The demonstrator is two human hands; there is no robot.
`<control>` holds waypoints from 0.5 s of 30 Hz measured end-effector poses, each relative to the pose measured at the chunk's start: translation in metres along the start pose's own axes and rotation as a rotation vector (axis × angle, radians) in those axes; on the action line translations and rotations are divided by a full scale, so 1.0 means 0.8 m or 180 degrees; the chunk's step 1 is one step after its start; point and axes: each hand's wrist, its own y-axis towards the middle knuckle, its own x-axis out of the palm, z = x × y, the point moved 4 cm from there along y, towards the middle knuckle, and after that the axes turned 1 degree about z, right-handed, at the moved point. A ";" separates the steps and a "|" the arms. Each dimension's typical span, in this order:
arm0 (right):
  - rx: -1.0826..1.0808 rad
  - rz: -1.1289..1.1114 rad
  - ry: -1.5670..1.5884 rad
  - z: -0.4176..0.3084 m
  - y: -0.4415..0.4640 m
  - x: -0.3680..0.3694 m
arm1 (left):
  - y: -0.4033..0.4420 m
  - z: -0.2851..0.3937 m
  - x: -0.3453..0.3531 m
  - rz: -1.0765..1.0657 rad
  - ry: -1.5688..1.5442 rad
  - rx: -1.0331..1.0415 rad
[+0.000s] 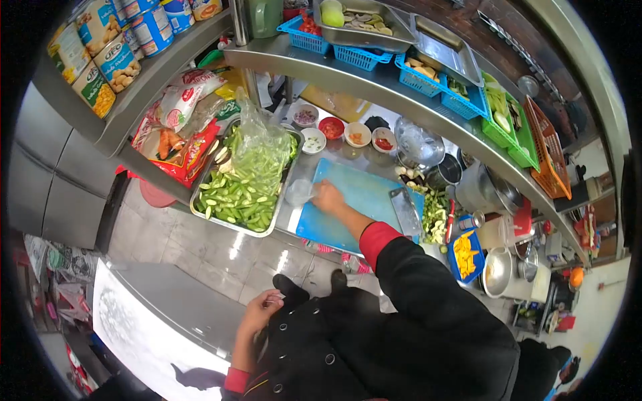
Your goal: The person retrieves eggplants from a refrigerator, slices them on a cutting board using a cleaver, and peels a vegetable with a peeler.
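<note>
My right hand (328, 196) is closed on a small clear plastic cup (298, 193), held at the left edge of the blue cutting board (334, 220). Close by on the left stands a metal tray (271, 226) heaped with cut green vegetables (237, 200); a clear plastic bag (257, 134) lies over part of them. A phone (404, 210) rests on the board's right side. Low in front of my body, my left hand (263, 311) has its fingers curled together; what they hold, if anything, I cannot make out.
Small bowls (358, 134) of chopped ingredients line the back of the counter. Right of the board are a pile of vegetable pieces (436, 214) and a blue basket (466, 255) of yellow pieces. A steel shelf (348, 83) overhangs the counter. A white-lidded appliance (160, 334) stands at lower left.
</note>
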 end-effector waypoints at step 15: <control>-0.2278 -0.1422 0.1334 -0.257 -0.161 0.070 | 0.008 0.059 -0.082 0.1505 0.0919 0.1042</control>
